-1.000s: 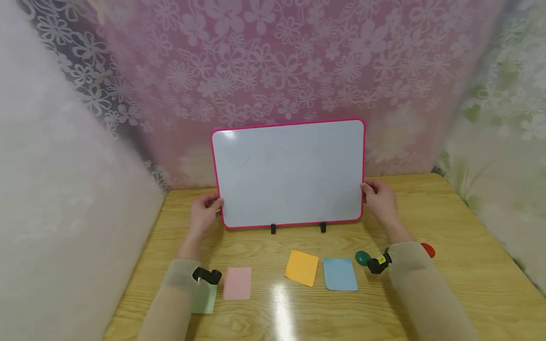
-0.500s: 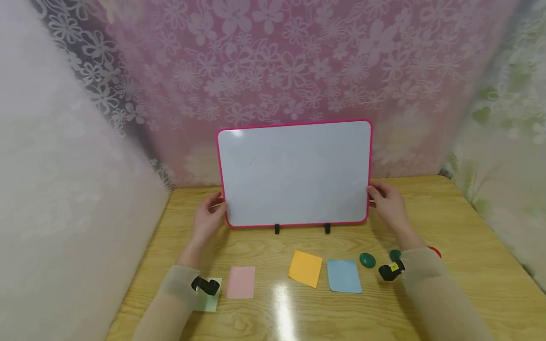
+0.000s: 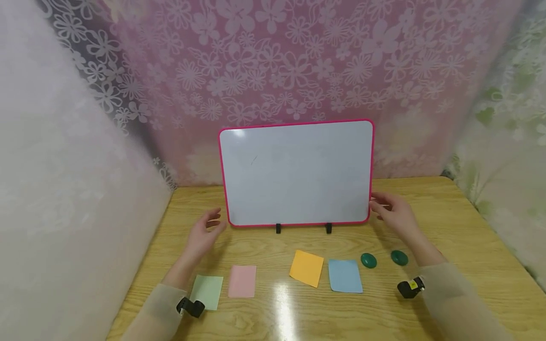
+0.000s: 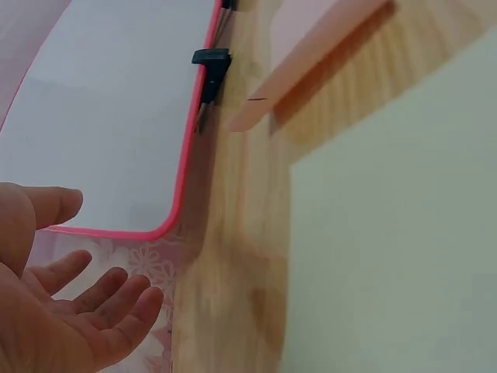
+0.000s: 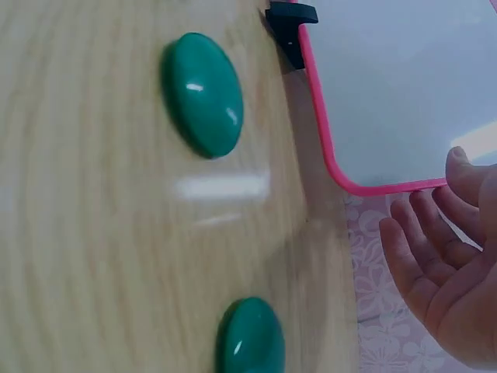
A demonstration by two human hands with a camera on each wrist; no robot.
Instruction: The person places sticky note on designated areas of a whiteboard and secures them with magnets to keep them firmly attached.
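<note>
A whiteboard (image 3: 298, 175) with a pink rim leans upright at the back of the table, its lower edge resting in two black stand clips (image 3: 278, 228). My left hand (image 3: 202, 237) is off the board's lower left corner, fingers spread and relaxed; in the left wrist view the hand (image 4: 70, 303) holds nothing. At the right edge, my right hand (image 3: 396, 215) has loosely bent fingers. The right wrist view has this hand's thumb (image 5: 466, 177) in front of the board and its fingertips right at the rim.
Square paper notes lie in front: green (image 3: 207, 291), pink (image 3: 242, 281), orange (image 3: 306, 268) and blue (image 3: 345, 276). Two glossy green ovals (image 3: 368, 260) sit to the right. A flowered curtain (image 3: 277, 71) hangs behind the wooden table (image 3: 264, 322).
Both hands have loosened from the board's sides. My left hand has drawn back down and left; the right has slid slightly down and outward. The red disc is now almost covered by the right arm.
</note>
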